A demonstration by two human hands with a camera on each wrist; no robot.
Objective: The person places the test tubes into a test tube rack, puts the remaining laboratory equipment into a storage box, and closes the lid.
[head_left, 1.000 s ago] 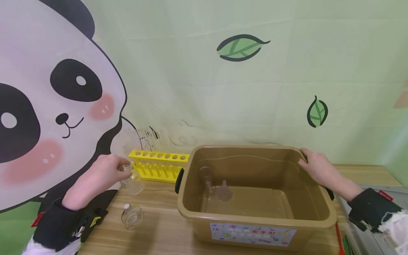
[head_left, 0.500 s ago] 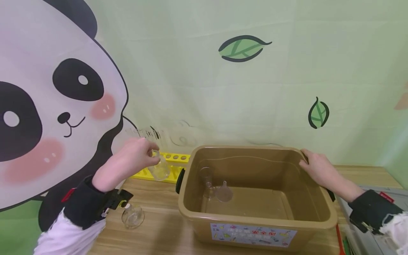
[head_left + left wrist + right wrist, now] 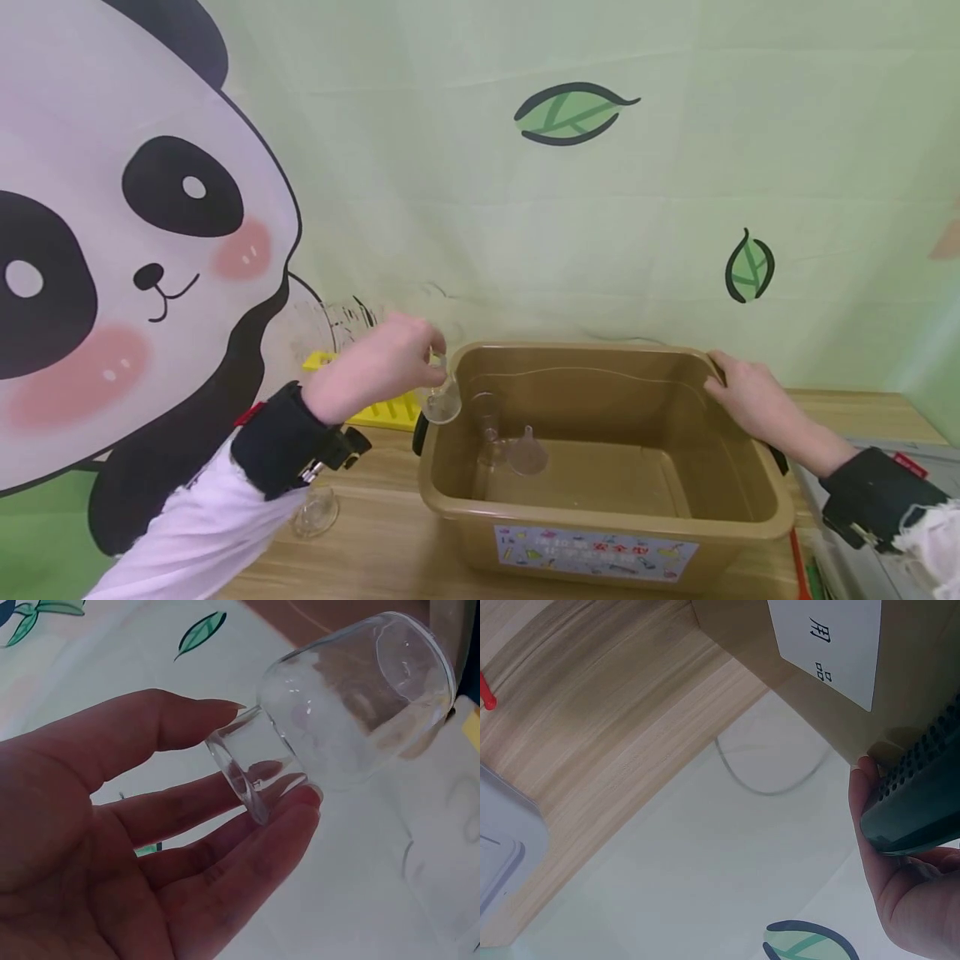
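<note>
Wooden table (image 3: 390, 517); brown bin (image 3: 607, 517), clear pieces (image 3: 527, 457) inside; left grip (image 3: 386, 362) pinches bottle (image 3: 442, 403); right grip (image 3: 750, 396) holds bin.

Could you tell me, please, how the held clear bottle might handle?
The clear bottle looks stiff and possibly fragile, given its glassy walls. Its smooth neck may slip; its round body would probably roll on its side.

On the desk (image 3: 390, 510), a bin (image 3: 607, 518) holds a funnel (image 3: 527, 457) at left. Left of the bin sit a rack (image 3: 388, 412) and, before it, a vessel (image 3: 318, 512). The left hand (image 3: 386, 362) has a bottle (image 3: 441, 405) by the left rim; the right hand (image 3: 752, 392), the right.
</note>
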